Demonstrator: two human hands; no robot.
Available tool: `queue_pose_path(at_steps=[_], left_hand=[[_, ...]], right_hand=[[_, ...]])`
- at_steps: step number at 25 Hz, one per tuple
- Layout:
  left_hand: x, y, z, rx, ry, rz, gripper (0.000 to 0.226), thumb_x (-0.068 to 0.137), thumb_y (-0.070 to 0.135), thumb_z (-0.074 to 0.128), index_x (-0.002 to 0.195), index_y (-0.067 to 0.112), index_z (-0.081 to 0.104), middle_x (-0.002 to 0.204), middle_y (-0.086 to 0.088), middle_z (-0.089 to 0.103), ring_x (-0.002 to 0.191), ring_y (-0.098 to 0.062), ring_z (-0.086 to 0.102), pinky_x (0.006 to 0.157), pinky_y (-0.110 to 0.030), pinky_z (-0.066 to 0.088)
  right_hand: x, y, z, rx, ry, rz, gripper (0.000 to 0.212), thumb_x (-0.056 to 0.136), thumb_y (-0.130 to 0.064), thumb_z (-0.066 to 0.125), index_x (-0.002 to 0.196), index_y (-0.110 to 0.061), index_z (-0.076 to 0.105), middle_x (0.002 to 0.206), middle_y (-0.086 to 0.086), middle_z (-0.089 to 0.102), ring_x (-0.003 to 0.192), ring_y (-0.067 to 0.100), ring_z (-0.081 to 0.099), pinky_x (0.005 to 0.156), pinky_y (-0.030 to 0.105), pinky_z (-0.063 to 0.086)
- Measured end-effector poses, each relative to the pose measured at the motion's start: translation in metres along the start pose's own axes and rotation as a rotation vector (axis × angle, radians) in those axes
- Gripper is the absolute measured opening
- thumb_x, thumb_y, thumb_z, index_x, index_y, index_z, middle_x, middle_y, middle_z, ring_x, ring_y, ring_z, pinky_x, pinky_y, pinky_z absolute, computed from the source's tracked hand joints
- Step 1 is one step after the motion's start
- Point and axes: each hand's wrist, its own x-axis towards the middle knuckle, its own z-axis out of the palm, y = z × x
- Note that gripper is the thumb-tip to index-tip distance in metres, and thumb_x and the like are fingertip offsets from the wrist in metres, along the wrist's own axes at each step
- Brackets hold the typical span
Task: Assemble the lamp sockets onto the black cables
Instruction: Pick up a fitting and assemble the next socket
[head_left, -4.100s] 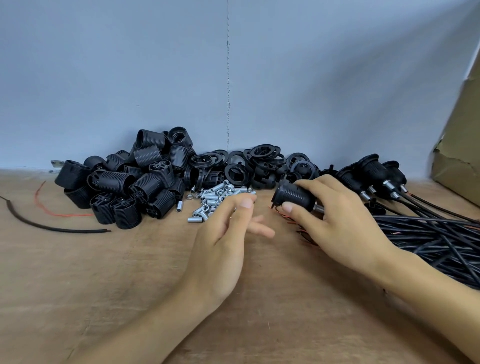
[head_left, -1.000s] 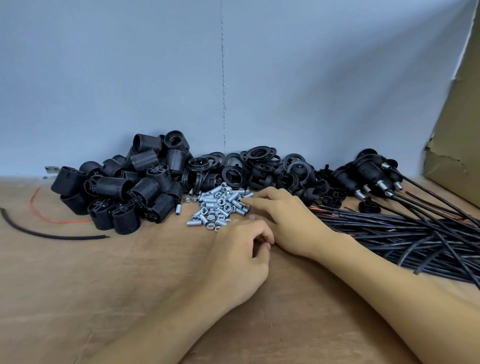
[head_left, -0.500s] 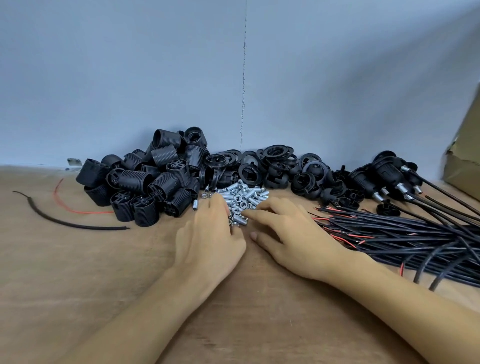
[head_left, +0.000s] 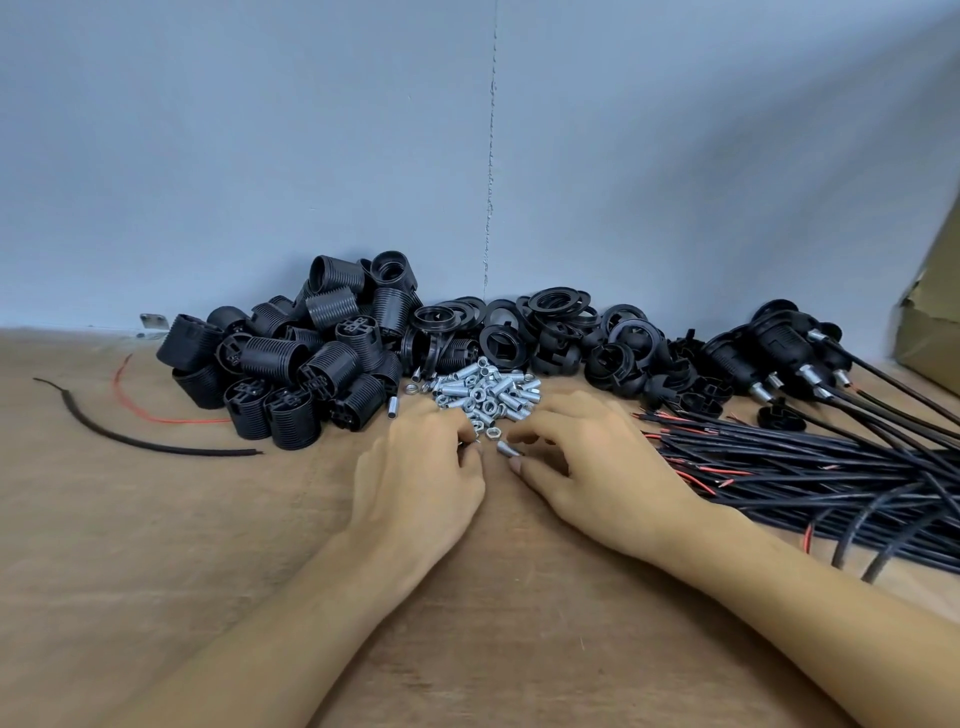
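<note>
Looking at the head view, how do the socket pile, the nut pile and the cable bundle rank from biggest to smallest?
1. Cable bundle and socket pile: similar spread. The bundle lies nearer the camera and runs off the frame edge, so I won't rank these two.
2. Nut pile: clearly smallest.

Nothing legible in view: no text, labels, brand marks, numbers or signs can be read on any part or surface.
</note>
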Motion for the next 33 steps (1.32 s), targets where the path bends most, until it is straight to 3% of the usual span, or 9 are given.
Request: queue_pose_path(at_steps=[7,8,10,12,15,18,24,28,33], left_hand=[[-0.002,0.001,0.003,-0.034,-0.006,0.129,0.007,0.096,0.031,0.063,0.093,0.029,0.07,0.087,0.015,0.046,0.087,-0.017,0.064,0.067,-0.032,0.047],[-0.002,0.002,0.004,-0.092,0.009,0.133,0.007,0.096,0.029,0.063,0.092,0.028,0.069,0.089,0.014,0.049,0.087,-0.016,0.063,0.071,-0.031,0.049],[-0.002,0.006,0.006,-0.268,0.07,0.107,0.008,0.095,0.022,0.066,0.088,0.026,0.067,0.091,0.014,0.053,0.084,-0.009,0.058,0.074,-0.013,0.043],[-0.003,0.011,0.007,-0.412,0.142,0.044,0.009,0.093,0.019,0.068,0.087,0.024,0.069,0.091,0.014,0.058,0.077,-0.006,0.054,0.071,-0.009,0.037],[-0.002,0.016,0.007,-0.71,0.145,-0.091,0.014,0.093,0.017,0.069,0.084,0.026,0.071,0.077,0.01,0.07,0.064,-0.005,0.062,0.063,-0.011,0.043],[-0.004,0.02,0.006,-0.971,0.04,-0.198,0.014,0.096,0.014,0.066,0.087,0.023,0.073,0.078,0.007,0.076,0.064,-0.008,0.071,0.057,-0.017,0.05],[-0.003,0.016,0.007,-1.013,-0.03,-0.206,0.013,0.095,0.01,0.068,0.088,0.02,0.075,0.078,0.003,0.077,0.072,-0.011,0.075,0.059,-0.016,0.053],[-0.002,0.013,0.006,-1.13,-0.086,-0.214,0.012,0.093,0.004,0.069,0.102,0.013,0.071,0.082,-0.003,0.079,0.076,-0.016,0.076,0.064,-0.018,0.056],[-0.002,0.013,0.006,-1.211,-0.15,-0.19,0.018,0.088,0.001,0.073,0.1,0.013,0.078,0.083,-0.008,0.079,0.076,-0.018,0.076,0.067,-0.02,0.058]], right_hand=[[0.002,0.002,-0.002,0.091,-0.007,0.052,0.011,0.093,-0.032,0.068,0.101,-0.027,0.073,0.095,-0.011,0.065,0.097,0.011,0.057,0.088,0.038,0.047],[0.003,0.003,-0.003,0.14,0.016,0.076,0.009,0.093,-0.029,0.069,0.1,-0.026,0.073,0.092,-0.012,0.066,0.091,0.008,0.059,0.085,0.032,0.049],[0.002,0.004,-0.005,0.293,0.085,0.164,0.007,0.092,-0.023,0.071,0.098,-0.024,0.074,0.085,-0.014,0.069,0.083,0.002,0.063,0.074,0.013,0.047],[0.002,0.003,-0.007,0.44,0.136,0.226,0.007,0.091,-0.021,0.072,0.096,-0.025,0.074,0.08,-0.013,0.07,0.077,-0.001,0.063,0.069,0.007,0.043],[0.002,-0.001,-0.01,0.563,0.18,0.232,0.008,0.09,-0.019,0.074,0.096,-0.025,0.074,0.079,-0.011,0.072,0.069,-0.004,0.06,0.065,0.007,0.042],[0.002,-0.001,-0.016,0.601,0.205,0.22,0.013,0.089,-0.016,0.074,0.094,-0.029,0.073,0.081,-0.01,0.071,0.076,-0.001,0.062,0.069,0.008,0.043],[0.003,0.004,-0.02,0.606,0.154,0.231,0.015,0.088,-0.016,0.076,0.093,-0.03,0.075,0.082,-0.011,0.071,0.076,0.002,0.062,0.069,0.01,0.045],[0.004,0.005,-0.022,0.62,0.138,0.246,0.011,0.089,-0.017,0.076,0.095,-0.027,0.076,0.083,-0.008,0.072,0.078,0.005,0.063,0.07,0.011,0.046],[0.004,0.003,-0.028,0.582,0.11,0.238,0.005,0.089,-0.023,0.075,0.094,-0.024,0.076,0.08,-0.011,0.071,0.072,-0.005,0.06,0.069,0.008,0.044]])
